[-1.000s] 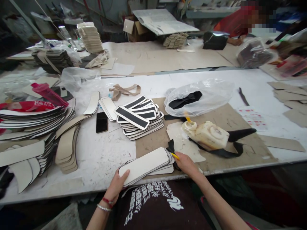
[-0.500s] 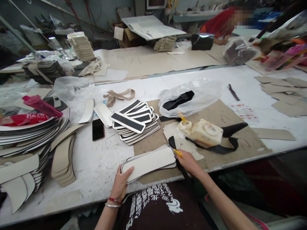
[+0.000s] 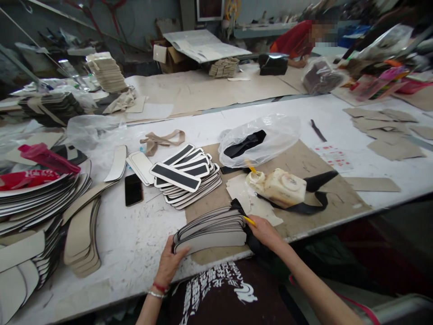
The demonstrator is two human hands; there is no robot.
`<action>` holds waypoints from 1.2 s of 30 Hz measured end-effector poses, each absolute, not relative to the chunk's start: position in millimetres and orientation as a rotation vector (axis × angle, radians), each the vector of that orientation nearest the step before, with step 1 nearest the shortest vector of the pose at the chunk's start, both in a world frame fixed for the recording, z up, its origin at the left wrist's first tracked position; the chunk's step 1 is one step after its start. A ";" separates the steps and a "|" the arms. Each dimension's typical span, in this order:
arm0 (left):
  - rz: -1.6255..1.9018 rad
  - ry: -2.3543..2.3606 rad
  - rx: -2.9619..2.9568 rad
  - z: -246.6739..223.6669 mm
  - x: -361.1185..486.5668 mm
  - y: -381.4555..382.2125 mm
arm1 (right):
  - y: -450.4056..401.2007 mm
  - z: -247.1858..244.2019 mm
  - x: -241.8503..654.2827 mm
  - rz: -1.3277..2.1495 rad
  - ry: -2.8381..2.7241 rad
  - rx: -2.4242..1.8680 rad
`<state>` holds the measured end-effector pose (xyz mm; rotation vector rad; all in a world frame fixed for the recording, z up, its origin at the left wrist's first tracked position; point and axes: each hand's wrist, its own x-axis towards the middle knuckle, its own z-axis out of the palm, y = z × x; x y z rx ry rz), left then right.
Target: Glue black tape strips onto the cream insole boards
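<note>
A fanned stack of long, round-cornered grey strips [image 3: 211, 241] with dark edges rests at the table's front edge. My left hand [image 3: 170, 262] grips its left end, thumb on top and fingers underneath. At the other end, my right hand [image 3: 267, 232] is closed round a thin yellow stick [image 3: 249, 220]; its tip is hidden by black cloth [image 3: 250, 239] beside the stack. Behind it lies a pile of white-bordered strips with black centres [image 3: 182, 177]. A stained white plastic bottle [image 3: 284, 186] lies beyond my right hand, with another yellow stick in its opening.
A phone [image 3: 134, 190] and stacks of curved pieces [image 3: 83, 239] are to the left. A clear plastic bag [image 3: 270, 135] with black material sits behind the bottle, on brown board [image 3: 334, 198]. Across the table a person in a red sleeve [image 3: 292, 38] leans over.
The stack has tilted and spread, so several layered edges show where one flat pale top faced up before. The whole view has shifted slightly. Both hands keep their holds.
</note>
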<state>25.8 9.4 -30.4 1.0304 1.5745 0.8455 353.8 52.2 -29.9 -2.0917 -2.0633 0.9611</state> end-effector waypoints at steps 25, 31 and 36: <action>0.806 1.538 0.970 -41.7 25.3 10.3 | 83.1 -6.9 317.8 0.394 -2.483 -2.232; 0.807 1.551 0.810 -29.9 39.5 14.2 | 88.2 -1.8 325.2 0.410 -2.335 -2.276; 0.784 1.518 0.497 -32.3 48.1 23.3 | 97.4 9.0 344.2 0.235 -2.172 -2.282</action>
